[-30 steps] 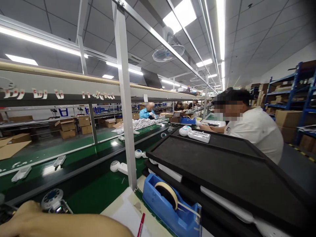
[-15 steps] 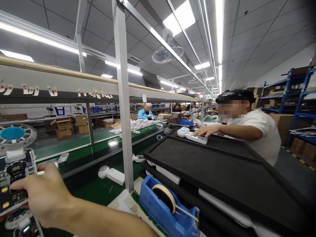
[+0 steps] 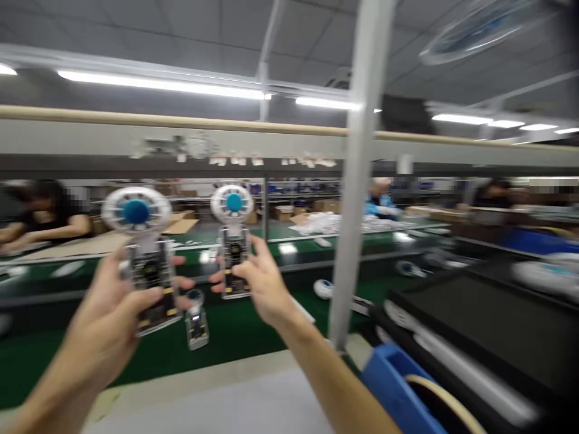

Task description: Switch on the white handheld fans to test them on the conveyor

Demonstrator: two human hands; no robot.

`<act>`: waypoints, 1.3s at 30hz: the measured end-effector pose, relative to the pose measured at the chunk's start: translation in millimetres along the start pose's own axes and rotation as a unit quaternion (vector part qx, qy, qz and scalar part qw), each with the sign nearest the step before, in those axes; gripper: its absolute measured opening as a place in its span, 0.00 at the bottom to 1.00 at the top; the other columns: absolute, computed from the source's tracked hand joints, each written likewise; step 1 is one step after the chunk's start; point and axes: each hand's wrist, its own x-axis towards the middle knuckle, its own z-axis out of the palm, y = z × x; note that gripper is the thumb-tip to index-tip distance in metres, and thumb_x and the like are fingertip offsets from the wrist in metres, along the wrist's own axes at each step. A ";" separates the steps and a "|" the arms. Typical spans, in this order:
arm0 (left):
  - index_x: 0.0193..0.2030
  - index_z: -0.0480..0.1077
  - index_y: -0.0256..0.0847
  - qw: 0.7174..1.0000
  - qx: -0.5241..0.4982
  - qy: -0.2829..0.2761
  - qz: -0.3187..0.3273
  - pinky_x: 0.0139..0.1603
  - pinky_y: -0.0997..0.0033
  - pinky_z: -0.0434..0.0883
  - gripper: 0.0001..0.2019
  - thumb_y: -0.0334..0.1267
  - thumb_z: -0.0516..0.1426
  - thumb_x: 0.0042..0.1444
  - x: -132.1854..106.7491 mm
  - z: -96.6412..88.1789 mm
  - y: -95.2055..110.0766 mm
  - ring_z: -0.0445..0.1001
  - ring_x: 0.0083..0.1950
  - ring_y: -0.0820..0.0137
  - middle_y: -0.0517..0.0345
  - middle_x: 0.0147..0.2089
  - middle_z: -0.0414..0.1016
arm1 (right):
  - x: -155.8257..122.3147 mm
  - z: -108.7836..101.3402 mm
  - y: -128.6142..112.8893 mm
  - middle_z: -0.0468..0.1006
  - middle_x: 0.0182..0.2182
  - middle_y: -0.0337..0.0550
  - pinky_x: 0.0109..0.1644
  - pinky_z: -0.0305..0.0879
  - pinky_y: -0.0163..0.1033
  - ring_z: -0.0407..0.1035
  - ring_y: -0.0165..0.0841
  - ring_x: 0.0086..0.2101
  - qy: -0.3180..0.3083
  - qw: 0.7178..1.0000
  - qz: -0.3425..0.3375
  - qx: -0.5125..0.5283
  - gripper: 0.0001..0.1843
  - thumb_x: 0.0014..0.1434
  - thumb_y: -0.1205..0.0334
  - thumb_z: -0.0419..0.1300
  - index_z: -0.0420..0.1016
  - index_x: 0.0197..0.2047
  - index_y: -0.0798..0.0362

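Observation:
My left hand point(image 3: 106, 319) grips an unfinished handheld fan point(image 3: 143, 253) with a white round head, a blue hub and a bare circuit board in its handle. My right hand point(image 3: 260, 280) holds a second fan of the same kind point(image 3: 234, 238), upright and a little farther out. Both are raised side by side over the green conveyor belt point(image 3: 253, 337). A third small fan unit point(image 3: 196, 319) lies on the belt between and below my hands. The picture is blurred by motion.
A grey upright post point(image 3: 353, 199) stands right of my right hand. A blue tape dispenser point(image 3: 407, 386) and a black tray rack point(image 3: 488, 325) are at lower right. A person point(image 3: 45, 214) works at far left; others sit across the line. More fans point(image 3: 323, 288) lie on the belt.
The view has swung left, away from the person in white. My right hand has lifted a fan from the left, and my left hand has come into view holding another.

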 end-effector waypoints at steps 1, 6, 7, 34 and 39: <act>0.64 0.60 0.52 1.000 0.009 -0.006 0.017 0.37 0.56 0.79 0.34 0.34 0.66 0.53 -1.2 -2.0 4.2 0.80 0.40 0.58 0.57 0.52 0.78 | -0.7 0.2 -0.9 0.79 0.36 0.33 0.35 0.79 0.38 0.80 0.32 0.30 -0.007 1.000 0.003 -0.006 0.35 0.48 0.64 0.62 0.53 0.57 0.45; 0.67 0.48 0.50 0.995 0.003 -0.094 0.041 0.36 0.59 0.79 0.38 0.32 0.63 0.54 3.3 -7.3 4.2 0.81 0.33 0.64 0.51 0.52 0.78 | -4.6 -0.9 -6.0 0.80 0.40 0.36 0.39 0.80 0.41 0.81 0.37 0.37 -0.016 0.998 0.022 -0.055 0.36 0.52 0.65 0.62 0.54 0.61 0.43; 0.67 0.46 0.50 0.994 -0.001 -0.106 0.039 0.36 0.60 0.79 0.38 0.32 0.62 0.55 3.4 -8.4 3.4 0.81 0.33 0.65 0.51 0.52 0.77 | -5.9 -0.9 -6.8 0.80 0.41 0.37 0.38 0.79 0.41 0.81 0.36 0.37 -0.020 0.997 0.024 -0.066 0.35 0.53 0.65 0.62 0.53 0.62 0.42; 0.66 0.45 0.47 0.974 -0.116 -0.192 0.021 0.35 0.62 0.77 0.42 0.29 0.63 0.49 21.3 -16.8 -12.6 0.78 0.32 0.68 0.53 0.48 0.73 | 5.0 -15.9 19.1 0.85 0.34 0.43 0.29 0.74 0.49 0.80 0.40 0.27 0.064 0.983 0.025 -0.169 0.24 0.48 0.56 0.66 0.76 0.50 0.31; 0.65 0.47 0.46 0.973 -0.130 -0.190 0.021 0.34 0.63 0.78 0.39 0.30 0.62 0.50 21.2 -17.1 -13.5 0.78 0.32 0.68 0.51 0.49 0.74 | 8.1 -16.7 23.6 0.84 0.33 0.46 0.28 0.77 0.47 0.80 0.41 0.26 0.082 0.983 0.024 -0.164 0.22 0.48 0.59 0.64 0.77 0.47 0.33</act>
